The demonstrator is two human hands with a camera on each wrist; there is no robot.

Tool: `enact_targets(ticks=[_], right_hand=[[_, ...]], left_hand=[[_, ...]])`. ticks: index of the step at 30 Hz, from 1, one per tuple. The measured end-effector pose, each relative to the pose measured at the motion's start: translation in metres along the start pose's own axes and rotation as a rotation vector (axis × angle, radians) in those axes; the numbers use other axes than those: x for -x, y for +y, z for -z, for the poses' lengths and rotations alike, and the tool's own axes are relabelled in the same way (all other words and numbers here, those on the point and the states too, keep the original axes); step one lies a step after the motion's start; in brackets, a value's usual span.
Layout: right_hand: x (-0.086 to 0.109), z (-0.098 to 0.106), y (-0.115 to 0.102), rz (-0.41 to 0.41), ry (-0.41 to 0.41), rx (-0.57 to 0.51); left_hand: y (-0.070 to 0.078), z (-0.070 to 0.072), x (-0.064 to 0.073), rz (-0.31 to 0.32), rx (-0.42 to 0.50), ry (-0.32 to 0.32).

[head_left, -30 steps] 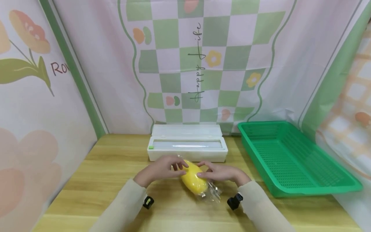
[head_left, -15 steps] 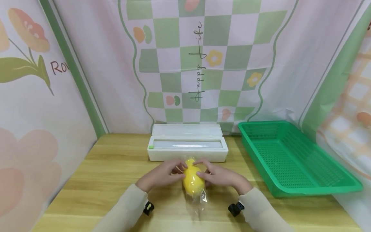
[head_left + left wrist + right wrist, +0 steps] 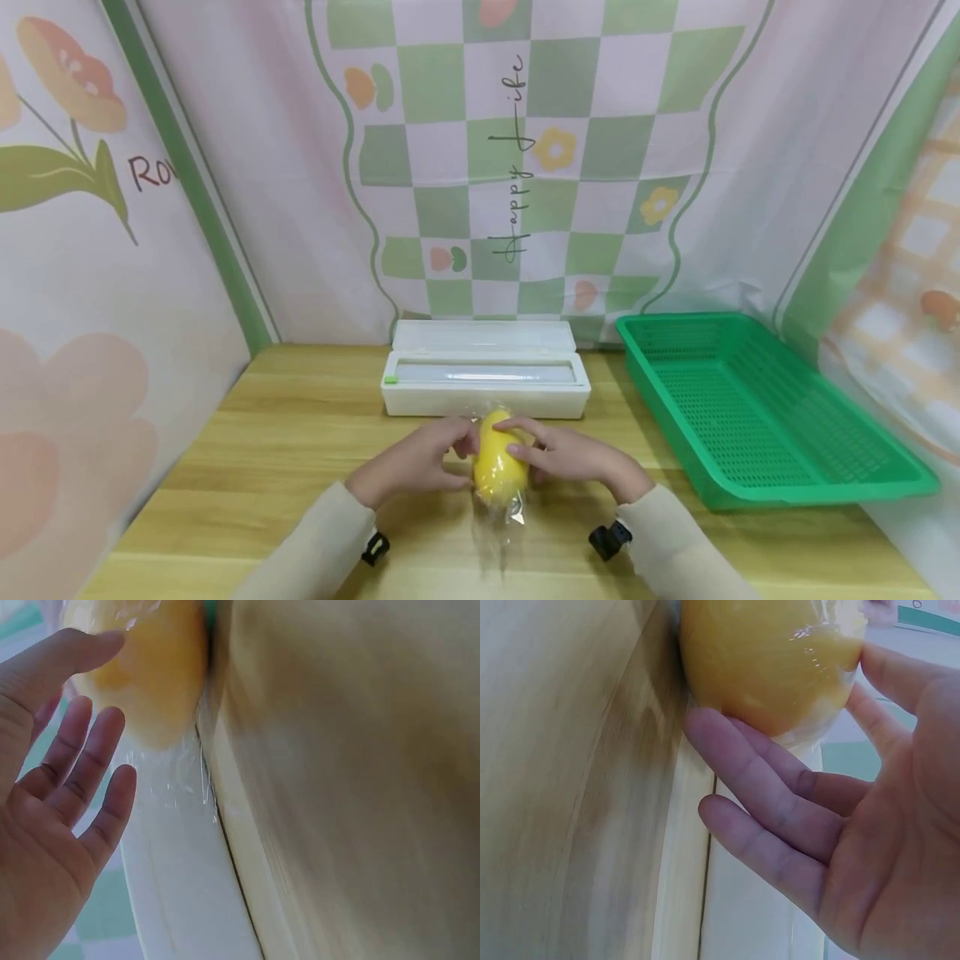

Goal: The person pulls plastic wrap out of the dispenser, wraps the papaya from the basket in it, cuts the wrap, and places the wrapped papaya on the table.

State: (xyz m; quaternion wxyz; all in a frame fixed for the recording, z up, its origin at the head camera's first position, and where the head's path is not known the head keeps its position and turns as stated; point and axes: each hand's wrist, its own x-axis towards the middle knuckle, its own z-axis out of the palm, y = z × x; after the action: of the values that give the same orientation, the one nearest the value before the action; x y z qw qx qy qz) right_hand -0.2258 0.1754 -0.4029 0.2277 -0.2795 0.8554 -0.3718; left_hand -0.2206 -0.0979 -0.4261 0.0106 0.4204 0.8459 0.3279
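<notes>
A smooth yellow oblong fruit (image 3: 498,462), wrapped in clear plastic film, lies on the wooden table with its long side pointing toward me. Loose crinkled film (image 3: 498,525) trails from its near end. My right hand (image 3: 566,450) holds its right side, thumb and forefinger on the wrapped surface; in the right wrist view other fingers curl below the yellow fruit (image 3: 769,664). On the left side, my left hand (image 3: 420,458) has its fingertips beside the wrap. The left wrist view shows those fingers (image 3: 96,754) loosely bent and spread, the thumb overlapping the fruit (image 3: 161,675).
Behind the fruit stands a long white film dispenser (image 3: 480,402), lid raised, a roll inside and a green tab at its left. A green perforated basket (image 3: 675,433) sits at the table's right side. Patterned curtains (image 3: 517,167) enclose the table.
The fruit has turned from a slant to pointing nearly straight toward me, its film tail swinging left. My left fingers, earlier on the fruit, have drawn slightly off; the right hand stays on it.
</notes>
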Motion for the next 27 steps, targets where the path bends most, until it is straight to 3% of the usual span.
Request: enact_targets(ticks=[7, 14, 21, 27], right_hand=[[-0.002, 0.002, 0.002, -0.021, -0.003, -0.026], [-0.002, 0.002, 0.002, -0.037, 0.003, -0.042], [-0.001, 0.002, 0.003, -0.036, 0.0, -0.06], [0.0, 0.003, 0.004, -0.025, -0.005, -0.079]], left_hand=[[0.019, -0.007, 0.005, -0.062, -0.173, -0.081], [0.029, -0.016, 0.003, -0.221, -0.328, -0.046], [0.038, -0.02, 0.002, -0.406, -0.323, 0.058], [0.04, -0.015, 0.001, -0.445, -0.272, 0.111]])
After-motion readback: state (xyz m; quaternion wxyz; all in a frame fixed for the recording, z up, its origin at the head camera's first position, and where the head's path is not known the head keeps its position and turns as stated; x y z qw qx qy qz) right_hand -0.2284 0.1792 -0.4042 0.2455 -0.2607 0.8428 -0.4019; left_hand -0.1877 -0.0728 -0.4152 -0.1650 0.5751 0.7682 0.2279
